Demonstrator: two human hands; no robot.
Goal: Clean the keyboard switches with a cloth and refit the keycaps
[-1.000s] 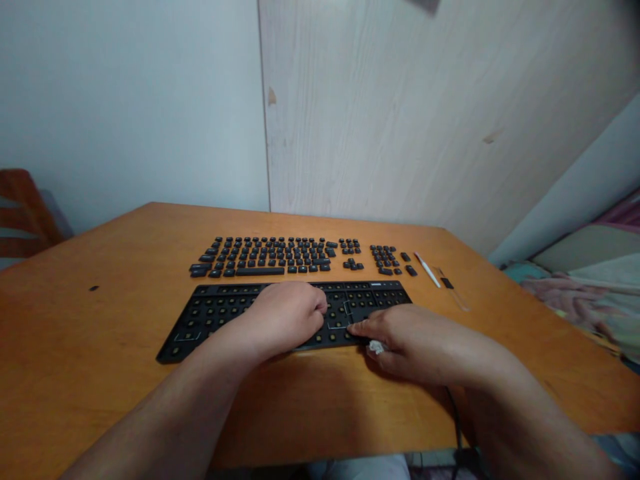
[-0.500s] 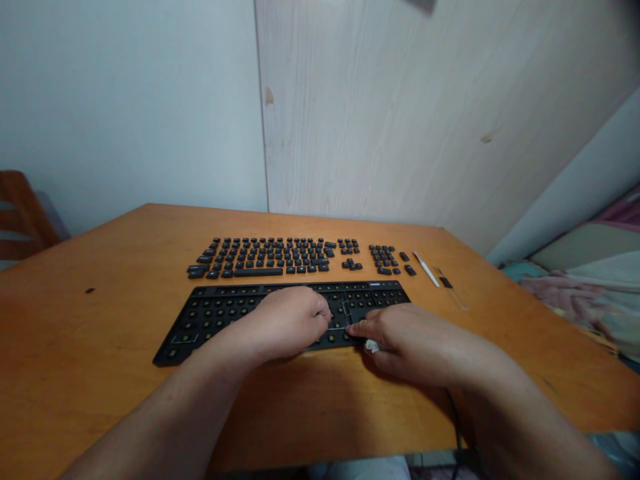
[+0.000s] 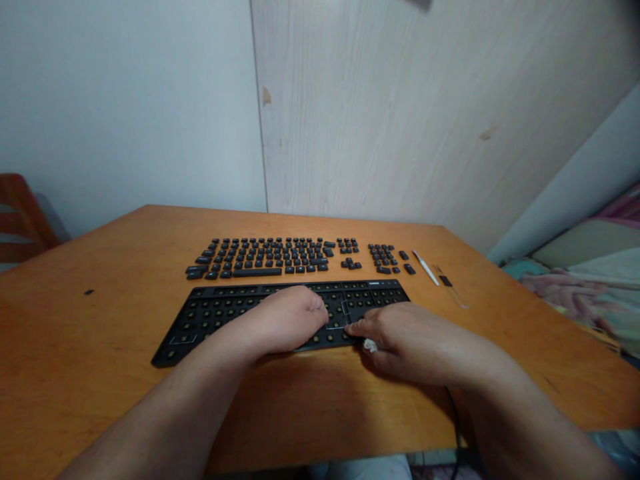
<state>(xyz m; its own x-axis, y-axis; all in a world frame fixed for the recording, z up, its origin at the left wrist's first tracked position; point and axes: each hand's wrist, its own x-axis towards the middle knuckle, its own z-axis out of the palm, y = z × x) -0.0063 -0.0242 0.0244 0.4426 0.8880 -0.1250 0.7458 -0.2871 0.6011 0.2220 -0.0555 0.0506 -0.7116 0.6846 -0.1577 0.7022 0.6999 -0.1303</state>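
A black keyboard frame (image 3: 215, 313) with its keycaps taken off lies across the orange table (image 3: 75, 347). My left hand (image 3: 285, 319) rests on the middle of the frame, fingers curled into a loose fist. My right hand (image 3: 405, 337) sits at the frame's lower right edge, its fingers pinched round a small white wad (image 3: 371, 345). Behind the frame the removed keycaps (image 3: 265, 257) are laid out in rows in the keyboard's own pattern.
A thin white stick (image 3: 426, 268) and a small black piece (image 3: 445, 281) lie to the right of the keycaps. A wooden chair (image 3: 20, 220) stands at the left. Bedding (image 3: 580, 280) is at the right. A cable (image 3: 454, 420) hangs off the table's front edge.
Both hands keep their places on the frame; the right hand's fingertips edged slightly left. The view shifted a little.
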